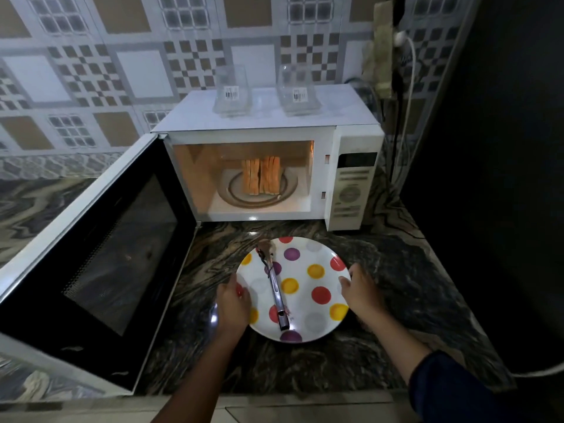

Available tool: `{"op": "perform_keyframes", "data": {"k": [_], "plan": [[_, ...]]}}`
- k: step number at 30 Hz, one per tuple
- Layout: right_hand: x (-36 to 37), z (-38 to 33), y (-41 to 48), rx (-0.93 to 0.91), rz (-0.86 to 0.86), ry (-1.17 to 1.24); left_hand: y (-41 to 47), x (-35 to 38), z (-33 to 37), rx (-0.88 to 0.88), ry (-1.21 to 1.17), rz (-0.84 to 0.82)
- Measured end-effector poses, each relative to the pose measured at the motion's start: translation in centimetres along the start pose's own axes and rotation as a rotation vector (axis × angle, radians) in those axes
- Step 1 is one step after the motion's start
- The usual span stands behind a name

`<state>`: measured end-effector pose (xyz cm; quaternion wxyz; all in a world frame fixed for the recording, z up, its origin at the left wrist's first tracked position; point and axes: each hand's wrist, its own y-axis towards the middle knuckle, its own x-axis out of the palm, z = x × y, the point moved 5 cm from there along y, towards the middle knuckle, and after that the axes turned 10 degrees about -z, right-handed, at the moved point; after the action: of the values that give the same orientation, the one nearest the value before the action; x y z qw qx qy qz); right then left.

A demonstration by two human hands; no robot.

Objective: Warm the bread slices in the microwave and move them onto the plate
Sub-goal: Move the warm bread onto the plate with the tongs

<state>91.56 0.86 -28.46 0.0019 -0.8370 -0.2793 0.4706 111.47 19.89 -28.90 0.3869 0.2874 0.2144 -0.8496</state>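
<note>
Several bread slices [261,175] stand side by side on the turntable inside the lit white microwave [351,184], whose door [100,248] is swung wide open to the left. On the counter in front sits a white plate with coloured dots [317,270]. Metal tongs [274,285] lie across the plate. My left hand [233,303] grips the plate's left rim. My right hand [361,293] holds its right rim.
Two clear glass containers [232,90] [299,90] stand on top of the microwave. A white cable [409,87] and plug hang at the right wall. The dark marbled counter [412,285] ends at a black surface on the right.
</note>
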Motion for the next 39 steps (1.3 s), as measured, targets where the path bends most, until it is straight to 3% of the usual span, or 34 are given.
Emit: {"op": "perform_keyframes", "data": {"k": [6, 10, 13, 17, 23, 29, 33, 37, 39], "plan": [[-0.4, -0.5, 0.8, 0.009, -0.027, -0.043, -0.8, 0.3, -0.1, 0.019, 0.003, 0.016], [-0.6, -2.7, 0.7, -0.089, 0.049, -0.098, -0.8, 0.6, -0.9, 0.002, -0.012, 0.03], [1.2, -5.8, 0.2, -0.218, -0.059, 0.059, -0.9, 0.4, -0.9, 0.02, -0.016, 0.031], [4.4, -9.4, -1.0, -0.282, -0.271, 0.031, -1.1, 0.3, -0.9, 0.053, -0.016, 0.029], [7.1, -11.5, -1.8, -0.322, -0.293, -0.18, -1.3, 0.4, -1.1, 0.068, -0.011, 0.032], [6.3, -10.9, -1.8, -0.323, -0.34, -0.036, -0.8, -0.1, -0.9, 0.012, -0.025, 0.029], [4.2, -11.5, -2.4, -0.422, -0.356, -0.004, 0.6, -1.9, 1.1, -0.077, -0.266, 0.107], [1.7, -12.8, -3.6, -0.556, -0.31, -0.059, 2.1, -3.5, 5.7, -0.037, -0.766, -0.058], [0.4, -13.8, -4.3, -0.631, -0.253, -0.133, 2.6, -4.2, 7.1, -0.025, -0.88, -0.08]]}}
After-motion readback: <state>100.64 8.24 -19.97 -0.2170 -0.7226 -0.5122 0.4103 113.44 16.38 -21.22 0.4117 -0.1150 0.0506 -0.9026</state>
